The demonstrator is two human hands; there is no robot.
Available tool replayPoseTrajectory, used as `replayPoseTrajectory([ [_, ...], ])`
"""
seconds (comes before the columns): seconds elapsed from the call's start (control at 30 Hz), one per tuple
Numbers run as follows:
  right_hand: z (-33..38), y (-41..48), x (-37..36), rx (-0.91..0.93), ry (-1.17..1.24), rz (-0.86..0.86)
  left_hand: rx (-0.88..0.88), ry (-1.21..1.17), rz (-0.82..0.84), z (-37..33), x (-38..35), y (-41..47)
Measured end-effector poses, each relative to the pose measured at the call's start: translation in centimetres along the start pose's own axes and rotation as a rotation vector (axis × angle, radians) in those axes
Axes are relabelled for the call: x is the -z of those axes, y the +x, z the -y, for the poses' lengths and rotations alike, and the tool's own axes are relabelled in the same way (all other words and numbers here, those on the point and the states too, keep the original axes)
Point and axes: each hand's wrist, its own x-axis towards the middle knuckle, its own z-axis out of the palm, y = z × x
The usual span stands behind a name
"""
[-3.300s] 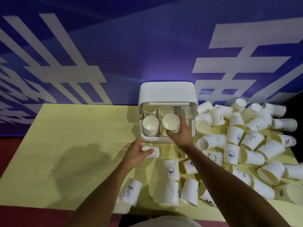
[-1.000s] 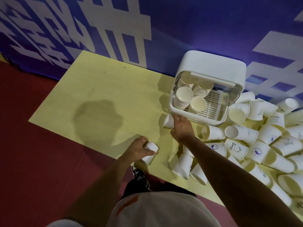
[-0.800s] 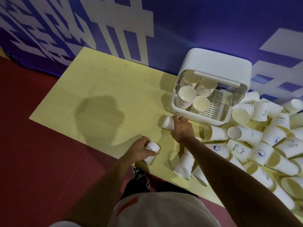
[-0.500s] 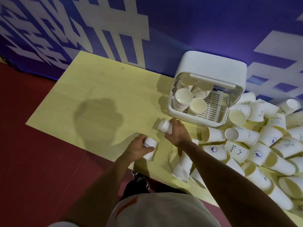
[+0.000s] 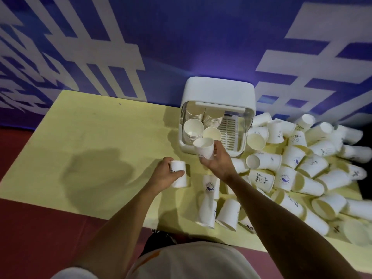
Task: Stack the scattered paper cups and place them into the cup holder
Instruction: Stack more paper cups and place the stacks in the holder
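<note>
My right hand (image 5: pixel 216 162) grips a white paper cup (image 5: pixel 204 148), mouth up, just in front of the white cup holder (image 5: pixel 218 91). My left hand (image 5: pixel 164 175) holds a second paper cup (image 5: pixel 178 176) upside down, low over the yellow mat. Inside the holder stand several stacks of cups (image 5: pixel 193 128), on the left side of its slatted floor. A heap of scattered paper cups (image 5: pixel 302 164) lies to the right of the holder, and a few more (image 5: pixel 209 198) lie between my forearms.
The yellow mat (image 5: pixel 90 137) lies on a red floor (image 5: pixel 30 238). A blue wall with white characters (image 5: pixel 141 47) rises right behind the holder. My own shadow falls on the mat's left part.
My right hand picked the lying cup up from in front of the holder and turned it mouth up. My left hand lifted its cup from the mat's near edge and moved it toward the right hand.
</note>
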Motion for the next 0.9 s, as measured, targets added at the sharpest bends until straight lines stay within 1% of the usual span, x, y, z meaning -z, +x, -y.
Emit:
replayPoseTrajectory([
  [0.13, 0.7, 1.0, 2.2, -0.002, 0.002, -0.113, 0.028, -0.068, 0.010, -1.6, -0.4, 1.0],
  [0.3, 1.0, 2.3, 3.1, 0.018, 0.008, -0.231, 0.053, -0.176, 0.028, -2.8, -0.8, 1.3],
  [0.53, 1.7, 4.1, 2.6, 0.106, -0.019, -0.304, 0.041, -0.216, 0.016, -3.4, -0.5, 1.0],
  [0.9, 1.5, 6.0, 1.2, 0.064, -0.136, -0.275, 0.071, -0.341, -0.022, -2.1, 0.3, 1.2],
])
